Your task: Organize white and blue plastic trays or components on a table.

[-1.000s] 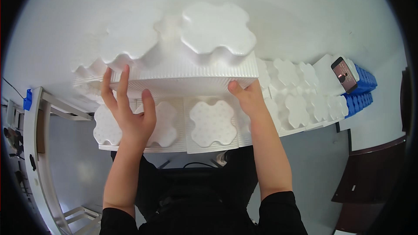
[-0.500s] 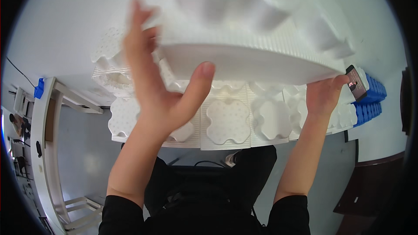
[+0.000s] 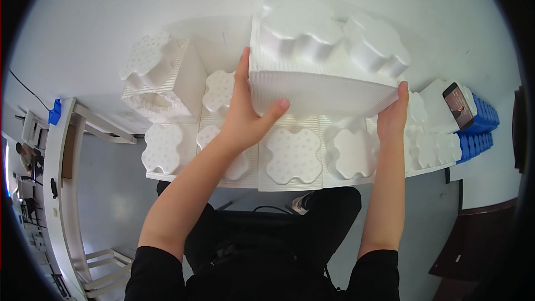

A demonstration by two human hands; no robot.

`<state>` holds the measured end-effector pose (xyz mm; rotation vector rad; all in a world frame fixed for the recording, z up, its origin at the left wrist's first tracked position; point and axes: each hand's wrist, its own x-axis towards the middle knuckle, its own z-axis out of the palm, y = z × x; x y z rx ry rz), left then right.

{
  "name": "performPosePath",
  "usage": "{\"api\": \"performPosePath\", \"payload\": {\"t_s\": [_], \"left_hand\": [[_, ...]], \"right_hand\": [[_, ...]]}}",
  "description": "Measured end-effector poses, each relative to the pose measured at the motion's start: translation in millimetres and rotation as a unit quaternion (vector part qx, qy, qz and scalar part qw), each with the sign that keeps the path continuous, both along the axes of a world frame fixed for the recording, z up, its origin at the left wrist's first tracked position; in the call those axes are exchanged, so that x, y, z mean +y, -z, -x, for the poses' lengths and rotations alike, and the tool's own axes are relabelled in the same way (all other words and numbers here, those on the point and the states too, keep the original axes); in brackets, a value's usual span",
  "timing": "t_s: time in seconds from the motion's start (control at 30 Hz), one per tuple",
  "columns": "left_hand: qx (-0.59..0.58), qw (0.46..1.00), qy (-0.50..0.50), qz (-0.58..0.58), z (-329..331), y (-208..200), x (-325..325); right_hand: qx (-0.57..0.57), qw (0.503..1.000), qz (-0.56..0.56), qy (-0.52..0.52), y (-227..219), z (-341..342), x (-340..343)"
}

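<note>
A white foam block [image 3: 329,89] with ribbed faces and two raised, wavy-edged knobs [image 3: 301,25] is held tilted between my hands, above other white foam pieces. At its left end is my left hand [image 3: 248,108], fingers along the side and thumb on the near face. My right hand [image 3: 393,114] grips the lower right corner, its fingers partly hidden by the block. Below lies a row of similar foam pieces with wavy knobs; a dotted knob [image 3: 293,156] and a plain one [image 3: 354,153] show near the front edge.
A smaller foam block [image 3: 186,78] with a rough, broken face stands at the left. On the right, a phone [image 3: 458,106] leans by a white block, beside blue ridged pieces [image 3: 484,112]. A white wall rises behind; a white frame with a blue holder [image 3: 54,111] stands far left.
My left hand, raised and apart from the block before, has come down onto its left end. The block has shifted and turned, and my right hand has moved slightly left with it.
</note>
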<state>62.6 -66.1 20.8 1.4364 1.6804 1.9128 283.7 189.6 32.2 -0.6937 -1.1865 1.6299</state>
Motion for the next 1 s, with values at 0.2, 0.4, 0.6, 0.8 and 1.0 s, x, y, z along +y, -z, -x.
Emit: {"api": "performPosePath", "payload": {"t_s": [0.2, 0.4, 0.6, 0.8, 1.0], "left_hand": [[0.165, 0.983, -0.078, 0.026, -3, 16, -2], [-0.034, 0.998, -0.027, 0.036, 9, 14, 3], [0.052, 0.976, -0.065, 0.203, -8, -9, 2], [0.298, 0.885, -0.022, 0.357, -15, -3, 24], [0.402, 0.832, -0.088, 0.371, -57, 23, 14]], "right_hand": [[0.03, 0.999, -0.008, 0.008, 14, -8, 3], [-0.02, 0.998, -0.021, 0.053, 0, 13, 10], [0.012, 0.981, -0.083, 0.173, 11, -3, 21], [-0.017, 0.955, -0.08, 0.284, -2, -56, 39], [0.133, 0.954, 0.036, 0.267, -25, -73, 28]]}}
